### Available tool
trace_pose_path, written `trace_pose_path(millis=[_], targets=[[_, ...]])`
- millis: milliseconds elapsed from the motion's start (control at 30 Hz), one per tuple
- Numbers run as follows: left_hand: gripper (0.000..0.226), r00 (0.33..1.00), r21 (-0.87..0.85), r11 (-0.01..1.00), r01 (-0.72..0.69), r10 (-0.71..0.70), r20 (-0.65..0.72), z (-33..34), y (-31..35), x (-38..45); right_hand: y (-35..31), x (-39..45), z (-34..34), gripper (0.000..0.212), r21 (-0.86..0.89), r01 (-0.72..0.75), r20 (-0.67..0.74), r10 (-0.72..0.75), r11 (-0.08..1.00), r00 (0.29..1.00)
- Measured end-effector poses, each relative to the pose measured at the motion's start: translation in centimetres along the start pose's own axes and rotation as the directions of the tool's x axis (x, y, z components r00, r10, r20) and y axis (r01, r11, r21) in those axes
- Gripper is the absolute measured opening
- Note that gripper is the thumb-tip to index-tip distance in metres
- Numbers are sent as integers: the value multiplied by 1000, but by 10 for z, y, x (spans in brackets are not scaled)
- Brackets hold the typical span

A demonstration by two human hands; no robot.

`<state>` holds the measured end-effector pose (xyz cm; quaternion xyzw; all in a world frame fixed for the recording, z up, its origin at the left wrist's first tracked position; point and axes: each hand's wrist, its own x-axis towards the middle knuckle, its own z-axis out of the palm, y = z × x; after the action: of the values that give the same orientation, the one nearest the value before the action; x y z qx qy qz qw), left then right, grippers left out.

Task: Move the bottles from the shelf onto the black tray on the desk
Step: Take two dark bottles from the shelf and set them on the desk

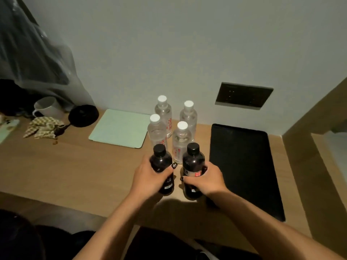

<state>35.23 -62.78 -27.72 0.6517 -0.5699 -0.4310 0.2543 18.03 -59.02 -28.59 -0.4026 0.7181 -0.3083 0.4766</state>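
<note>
Two dark bottles with black caps stand upright on the wooden desk (75, 171). My left hand (150, 175) grips the left dark bottle (161, 160) around its middle. My right hand (208, 179) grips the right dark bottle (193, 162) the same way. Just behind them stand several clear water bottles (163, 111) with white caps and red print. The black tray (244, 166) lies flat on the desk to the right of the bottles, with nothing on it.
A pale green pad (120, 127) lies left of the bottles. Further left are a round black object (83, 115), a white mug (47, 107), a checked cloth (44, 127) and hanging plastic-covered clothing (32, 53). A dark wall socket plate (244, 95) sits above the tray.
</note>
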Motion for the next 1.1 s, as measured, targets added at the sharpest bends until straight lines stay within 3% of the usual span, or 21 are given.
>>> trace_pose_path(millis=[100, 233, 400, 633, 800, 967, 1100], targets=[[59, 992, 19, 999, 45, -47, 121, -10, -13, 27, -3, 15, 30, 55, -17, -99, -115, 97, 995, 989], [60, 985, 25, 1000, 4, -8, 172, -19, -27, 46, -2, 25, 58, 34, -19, -143, -193, 137, 989, 972], [59, 957, 19, 995, -98, 89, 275, -27, -42, 58, -1, 29, 79, 28, 78, -134, -302, 151, 988, 941], [59, 931, -22, 992, -122, 122, 344, -34, -47, 60, 13, 25, 83, 64, 3, -85, -313, 82, 996, 946], [64, 929, -77, 994, -81, 104, 355, -33, -42, 57, 13, 21, 76, 73, -57, -80, -272, 61, 995, 960], [65, 909, -110, 973, -200, 227, 351, -54, -15, 53, 1, 3, 56, 96, -44, -21, -255, 9, 999, 967], [60, 870, -112, 927, -359, 376, 319, -70, 17, 40, -13, -27, 31, 101, -193, 99, -284, -152, 976, 947]])
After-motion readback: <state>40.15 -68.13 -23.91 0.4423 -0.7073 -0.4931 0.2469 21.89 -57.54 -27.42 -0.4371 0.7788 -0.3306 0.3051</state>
